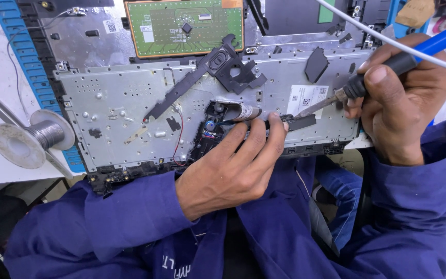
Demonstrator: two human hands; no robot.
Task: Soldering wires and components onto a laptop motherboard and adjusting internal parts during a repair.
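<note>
From the head camera, looking down, I had an opened laptop base [130,111] lying on the bench in front of me, its silver metal plate facing up and its near edge hanging just over the table towards my lap. My left hand [233,165] lay across that near edge, fingers stretched out and pressed together, the fingertips [277,124] pinning a small black part [299,122] flat against the plate; the hand was not wrapped round anything. My right hand [401,103] was closed firmly around a soldering iron [388,67] with a blue and black handle, held slanting down to the left, and its metal tip [305,111] met the small black part just beside my left fingertips. The two hands were near each other but not touching. A white cable [367,30] ran across the iron's handle towards the upper left.

A long black plastic bracket with a round speaker housing [218,64] lay diagonally over the plate, and a thin red wire [180,137] curved down beside a dark cut-out. Above the plate sat a green circuit board [181,26]. At the left, on the white table, a spool of solder wire [32,137] rested next to a blue strip [24,57]. Both my sleeves [130,217] were dark blue.
</note>
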